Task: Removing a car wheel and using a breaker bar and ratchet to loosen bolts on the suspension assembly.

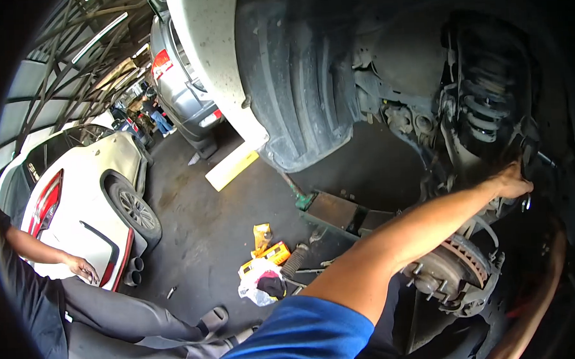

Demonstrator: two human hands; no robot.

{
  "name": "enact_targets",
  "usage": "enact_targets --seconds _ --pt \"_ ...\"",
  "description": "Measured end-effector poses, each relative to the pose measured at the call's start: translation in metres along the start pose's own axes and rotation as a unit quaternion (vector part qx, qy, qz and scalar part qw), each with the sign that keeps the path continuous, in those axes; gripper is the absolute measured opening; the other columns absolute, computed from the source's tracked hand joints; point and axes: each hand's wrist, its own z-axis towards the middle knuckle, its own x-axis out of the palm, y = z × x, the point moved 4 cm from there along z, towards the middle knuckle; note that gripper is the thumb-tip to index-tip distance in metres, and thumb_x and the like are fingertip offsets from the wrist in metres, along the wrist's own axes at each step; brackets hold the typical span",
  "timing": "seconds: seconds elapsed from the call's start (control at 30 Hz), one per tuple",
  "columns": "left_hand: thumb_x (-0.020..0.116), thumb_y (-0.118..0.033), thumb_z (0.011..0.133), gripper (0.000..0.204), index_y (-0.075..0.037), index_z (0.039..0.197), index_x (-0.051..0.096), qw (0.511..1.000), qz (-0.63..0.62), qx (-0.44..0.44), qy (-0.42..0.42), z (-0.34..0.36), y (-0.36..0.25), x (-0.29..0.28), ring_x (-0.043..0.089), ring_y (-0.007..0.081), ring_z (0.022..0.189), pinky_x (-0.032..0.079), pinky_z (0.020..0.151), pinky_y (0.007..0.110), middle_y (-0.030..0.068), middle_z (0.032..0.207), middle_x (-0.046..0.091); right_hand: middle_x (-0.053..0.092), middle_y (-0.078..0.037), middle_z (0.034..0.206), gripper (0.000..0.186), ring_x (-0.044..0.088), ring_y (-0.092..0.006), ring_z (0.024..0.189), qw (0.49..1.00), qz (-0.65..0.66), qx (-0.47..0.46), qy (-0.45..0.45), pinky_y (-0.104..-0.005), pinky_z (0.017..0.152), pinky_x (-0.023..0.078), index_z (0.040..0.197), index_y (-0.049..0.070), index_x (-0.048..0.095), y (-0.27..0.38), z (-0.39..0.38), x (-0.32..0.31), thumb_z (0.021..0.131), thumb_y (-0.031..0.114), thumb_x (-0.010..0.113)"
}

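My left hand (513, 181), at the end of my blue-sleeved arm, is closed high at the wheel well, by the lower end of a coil-spring strut (483, 116). What it grips is hard to make out; shiny tool ends (526, 202) show beside and below it. My right forearm (530, 310) rises at the far right, its hand lost in shadow. Below my left hand hangs the brake disc (442, 269) with bare studs and a hub.
A green floor jack (330, 210) stands under the car. Packages (271, 254) and loose parts lie on the floor (187, 222). A co-worker (49, 305) is at left beside a white car (88, 169); a grey car (201, 112) and another person (153, 111) are farther back.
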Motion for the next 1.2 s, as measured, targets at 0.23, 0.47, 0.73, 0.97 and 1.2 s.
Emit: enact_targets --seconds 0.23,0.47,0.73,0.97,1.2 --pt "0.064 -0.048 0.075 0.078 0.006 0.13 0.048 0.975 0.208 -0.078 -0.02 -0.007 0.021 -0.053 0.048 0.0354 0.125 0.039 0.104 0.039 0.028 0.131 0.05 0.065 -0.012 0.083 0.035 0.061 -0.0205 0.076 0.925 -0.183 -0.279 0.182 -0.0371 0.075 0.049 0.11 0.0 0.062 -0.063 0.091 0.121 0.091 0.028 0.051" --pt "0.063 -0.036 0.076 0.089 0.013 0.14 0.027 0.997 0.049 0.044 0.032 0.019 -0.008 -0.009 0.042 0.0316 0.13 0.032 0.107 0.032 0.0293 0.138 0.042 0.065 -0.018 0.075 0.026 0.064 -0.0357 0.077 0.681 -0.352 -0.616 -0.18 -0.0464 0.071 0.052 0.088 0.002 0.068 -0.07 0.127 0.097 0.078 0.024 0.058" --pt "0.062 -0.036 0.074 0.094 0.014 0.142 0.02 0.998 0.065 -0.003 0.023 0.004 -0.009 -0.022 0.034 0.0346 0.135 0.027 0.111 0.034 0.0335 0.143 0.033 0.064 -0.026 0.095 0.037 0.063 -0.0359 0.088 0.975 -0.172 -0.113 0.088 -0.0423 0.076 0.049 0.086 -0.002 0.065 0.043 -0.039 0.049 0.083 0.033 0.057" --pt "0.062 -0.032 0.075 0.093 0.015 0.142 0.017 0.999 0.035 0.003 0.038 0.008 -0.019 -0.006 0.038 0.034 0.133 0.029 0.11 0.033 0.0333 0.141 0.036 0.06 -0.029 0.107 0.042 0.056 -0.0455 0.104 0.922 -0.254 -0.275 -0.098 -0.0486 0.088 0.046 0.116 -0.003 0.048 -0.042 0.088 0.07 0.076 0.007 0.057" --pt "0.062 -0.033 0.076 0.093 0.014 0.142 0.017 0.997 0.069 0.001 0.023 0.009 -0.006 -0.021 0.039 0.0345 0.132 0.03 0.109 0.033 0.0356 0.14 0.035 0.059 -0.029 0.109 0.045 0.052 -0.0457 0.112 0.938 -0.212 -0.266 -0.061 -0.0506 0.09 0.045 0.121 -0.003 0.044 -0.032 0.085 0.088 0.08 0.01 0.059"
